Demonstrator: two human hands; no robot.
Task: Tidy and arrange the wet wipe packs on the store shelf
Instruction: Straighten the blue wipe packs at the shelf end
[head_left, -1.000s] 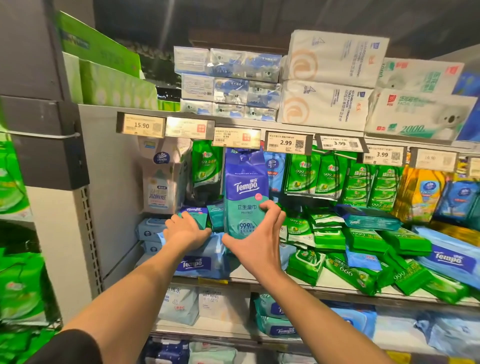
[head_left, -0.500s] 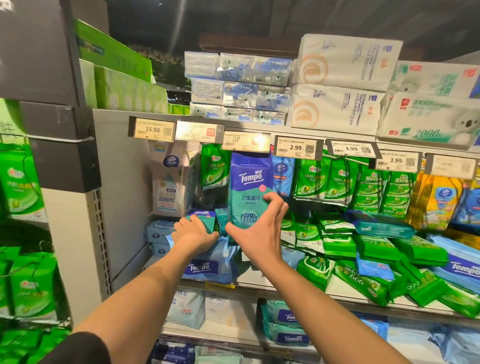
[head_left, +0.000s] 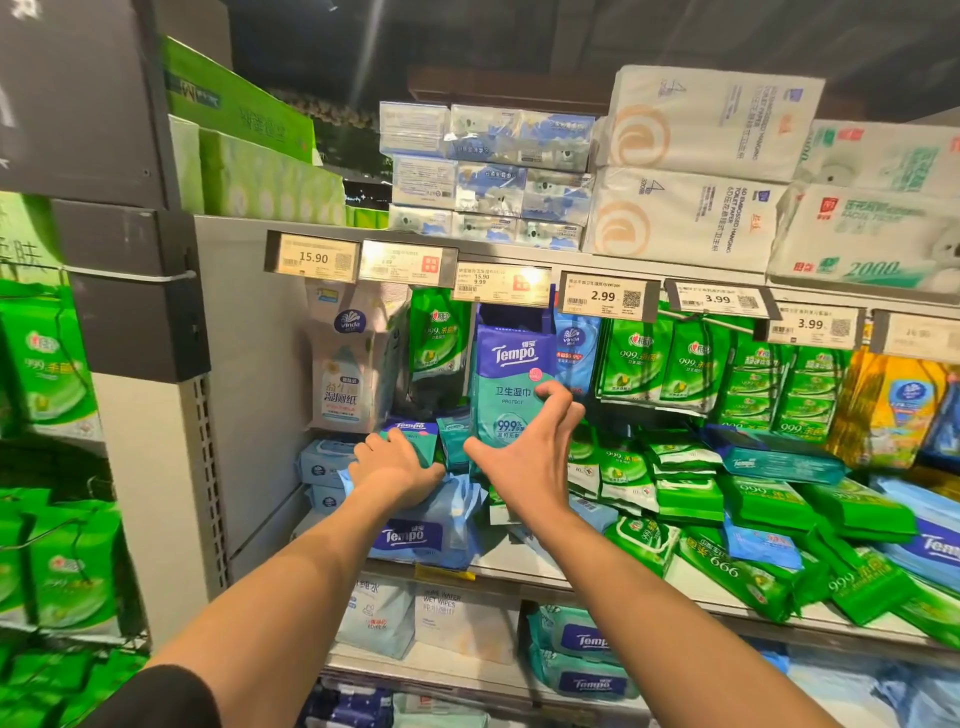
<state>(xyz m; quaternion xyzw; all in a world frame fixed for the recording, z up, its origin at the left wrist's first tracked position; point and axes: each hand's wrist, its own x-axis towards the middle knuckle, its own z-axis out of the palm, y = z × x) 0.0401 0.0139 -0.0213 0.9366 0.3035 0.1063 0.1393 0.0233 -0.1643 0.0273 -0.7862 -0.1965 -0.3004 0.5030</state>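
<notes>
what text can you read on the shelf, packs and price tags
"Tempo", "PROTECT", "99.9%": tall blue-teal pack at right hand
"Tempo": blue pack under left hand
"Vinda": white pack
"15.90": leftmost price tag
"2.99": price tag
"3.99": price tag
"2000": top-shelf tissue pack
Fine print on tags: too small.
</notes>
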